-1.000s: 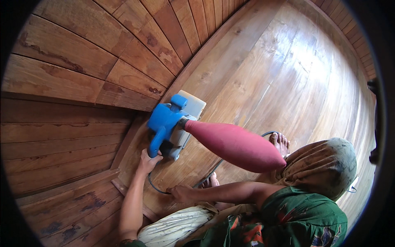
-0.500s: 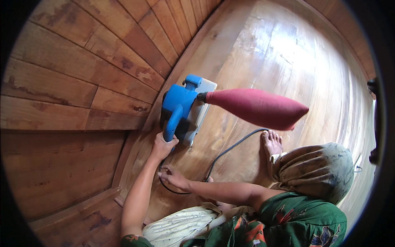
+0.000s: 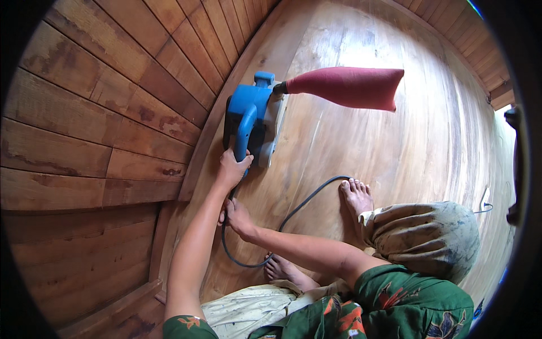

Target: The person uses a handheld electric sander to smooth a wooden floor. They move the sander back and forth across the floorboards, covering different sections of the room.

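Observation:
A blue belt sander (image 3: 247,107) stands on the wooden floor close to the left wall. My left hand (image 3: 234,168) wraps round the lower end of its rear handle (image 3: 244,133). From the sander's right side a red cloth dust bag (image 3: 347,87) sticks out to the right. Just below, my right hand (image 3: 237,219) is closed on the dark power cord (image 3: 307,199) near the handle; its fingertips are partly hidden. The cord loops round beneath that hand, then runs up toward my foot.
A plank wall (image 3: 113,130) rises along the left, with a recessed panel (image 3: 79,243) lower down. My bare feet (image 3: 355,195) rest on the floor (image 3: 316,158) right of the cord. A thin bent piece (image 3: 484,208) lies beyond my knee.
The sander has moved farther from me along the wall, with my left hand on it. My right hand has come up nearer the left. The dust bag has swung upward and looks flatter.

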Motion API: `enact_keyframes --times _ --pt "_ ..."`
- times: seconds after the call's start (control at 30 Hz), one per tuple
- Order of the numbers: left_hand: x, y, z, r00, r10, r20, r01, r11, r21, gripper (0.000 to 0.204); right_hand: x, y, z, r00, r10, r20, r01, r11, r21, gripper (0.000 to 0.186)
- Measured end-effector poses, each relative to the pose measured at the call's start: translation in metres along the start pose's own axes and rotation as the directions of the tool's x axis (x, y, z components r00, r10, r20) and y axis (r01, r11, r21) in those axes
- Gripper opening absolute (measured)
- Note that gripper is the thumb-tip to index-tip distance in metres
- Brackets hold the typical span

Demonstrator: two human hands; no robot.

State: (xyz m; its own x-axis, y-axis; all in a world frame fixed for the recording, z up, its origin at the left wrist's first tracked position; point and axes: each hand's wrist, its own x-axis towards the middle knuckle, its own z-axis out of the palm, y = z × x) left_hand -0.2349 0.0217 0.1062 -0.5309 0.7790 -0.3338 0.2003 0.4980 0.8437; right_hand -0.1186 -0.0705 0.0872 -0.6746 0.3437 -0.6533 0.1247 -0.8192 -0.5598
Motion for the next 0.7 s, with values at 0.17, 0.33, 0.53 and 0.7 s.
enact_keyframes --times 0.17,0.33,0.53,0.7 --pt "0.027 0.004 0.008 0.984 0.166 -0.058 -0.156 0.978 0.14 0.039 0.026 -0.04 -0.014 0.993 -0.102 -0.066 0.096 0.992 -0.085 0.027" --pt "0.033 -0.004 0.007 0.99 0.098 -0.107 -0.06 0.949 0.309 0.053 0.063 -0.079 -0.037 0.975 -0.16 -0.154 0.162 0.987 -0.001 0.033" --pt "0.047 -0.019 0.02 0.999 0.026 -0.022 -0.026 1.0 -0.002 0.046 0.104 -0.118 -0.077 0.899 -0.369 -0.234 0.324 0.922 -0.21 0.038" --pt "0.067 -0.011 0.034 1.0 -0.019 -0.024 0.013 0.973 -0.231 0.039 0.104 -0.141 -0.077 0.949 -0.266 -0.167 0.243 0.959 -0.146 0.034"
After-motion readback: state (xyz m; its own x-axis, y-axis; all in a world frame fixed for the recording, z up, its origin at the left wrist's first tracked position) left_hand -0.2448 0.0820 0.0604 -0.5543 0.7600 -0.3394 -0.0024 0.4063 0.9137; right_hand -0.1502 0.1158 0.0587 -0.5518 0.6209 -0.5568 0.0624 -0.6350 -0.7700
